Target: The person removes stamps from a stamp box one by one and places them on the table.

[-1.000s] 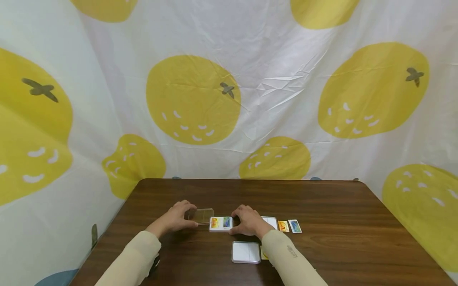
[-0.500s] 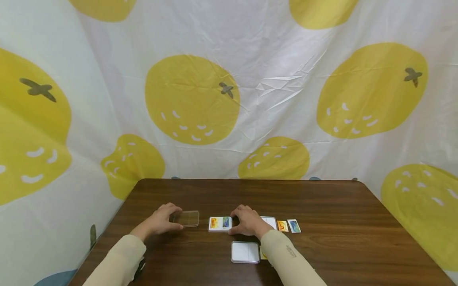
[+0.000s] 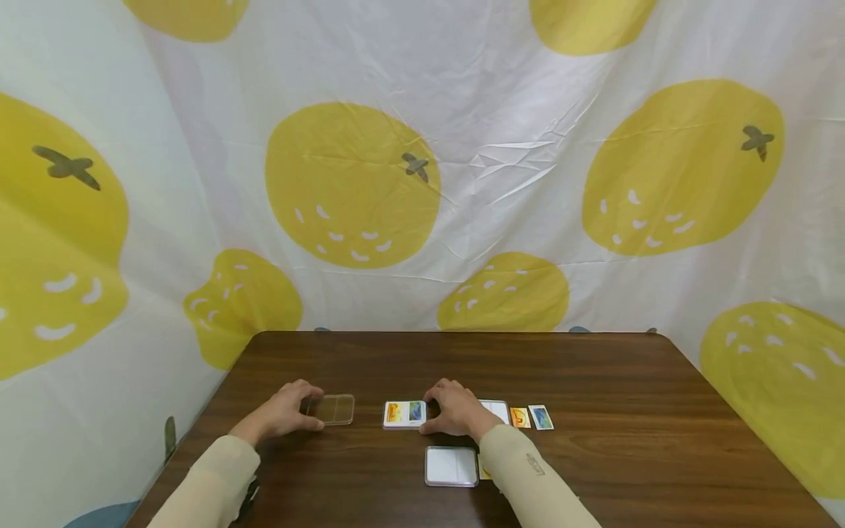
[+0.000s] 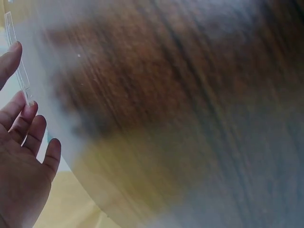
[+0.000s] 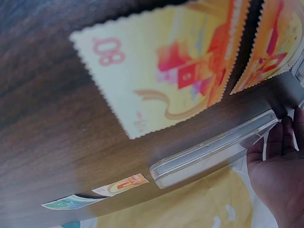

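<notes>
In the head view, my left hand (image 3: 284,412) pinches a clear plastic lid (image 3: 339,409) at its left edge, on the left of the table. The left wrist view shows this lid (image 4: 24,78) edge-on between thumb and fingertips. My right hand (image 3: 455,411) grips the right edge of a flat case (image 3: 405,416), thumb on the near side and fingers on the far side. Two picture stamps, one orange and one blue, lie side by side on the case's white insert. Most of that case is out of the right wrist view.
A second clear case (image 3: 496,411) lies partly behind my right hand. An orange stamp (image 3: 520,417) and a blue stamp (image 3: 541,417) lie right of it. Nearer is another case (image 3: 452,466) with a white insert. Beside it, yellow stamps (image 5: 156,71) are mostly hidden by my sleeve.
My left hand has moved left with the clear lid, away from the stamp case, and slightly toward me. My right hand has stayed at the case.
</notes>
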`<move>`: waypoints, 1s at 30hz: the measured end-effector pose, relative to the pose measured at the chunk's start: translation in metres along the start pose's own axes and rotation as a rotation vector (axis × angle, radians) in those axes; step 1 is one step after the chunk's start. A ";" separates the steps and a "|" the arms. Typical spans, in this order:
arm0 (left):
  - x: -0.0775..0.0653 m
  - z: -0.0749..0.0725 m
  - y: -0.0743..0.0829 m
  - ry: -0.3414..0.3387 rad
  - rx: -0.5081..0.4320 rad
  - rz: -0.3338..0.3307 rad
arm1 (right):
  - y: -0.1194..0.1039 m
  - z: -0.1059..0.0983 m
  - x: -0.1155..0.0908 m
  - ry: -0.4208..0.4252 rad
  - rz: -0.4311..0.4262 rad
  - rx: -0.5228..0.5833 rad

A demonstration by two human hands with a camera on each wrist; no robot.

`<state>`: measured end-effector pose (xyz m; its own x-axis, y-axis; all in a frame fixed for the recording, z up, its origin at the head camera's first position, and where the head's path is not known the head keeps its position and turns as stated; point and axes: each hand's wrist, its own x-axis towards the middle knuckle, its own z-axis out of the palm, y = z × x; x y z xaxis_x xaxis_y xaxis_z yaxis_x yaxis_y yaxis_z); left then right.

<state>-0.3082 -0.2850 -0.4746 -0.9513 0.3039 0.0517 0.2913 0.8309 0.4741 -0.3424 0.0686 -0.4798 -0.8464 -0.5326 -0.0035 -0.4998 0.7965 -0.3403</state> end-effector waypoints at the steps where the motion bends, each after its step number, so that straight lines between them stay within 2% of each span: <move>1: -0.001 0.000 0.000 -0.003 0.001 -0.001 | 0.000 0.000 0.000 -0.001 0.001 -0.001; 19: -0.002 -0.001 -0.003 -0.029 0.035 -0.057 | 0.000 0.001 0.000 -0.004 0.013 0.004; 30: 0.003 0.000 0.001 -0.016 -0.001 -0.086 | -0.001 0.000 -0.001 -0.004 0.007 0.000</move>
<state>-0.3104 -0.2828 -0.4742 -0.9711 0.2387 -0.0036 0.2081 0.8538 0.4771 -0.3414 0.0680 -0.4797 -0.8493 -0.5279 -0.0095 -0.4937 0.8005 -0.3398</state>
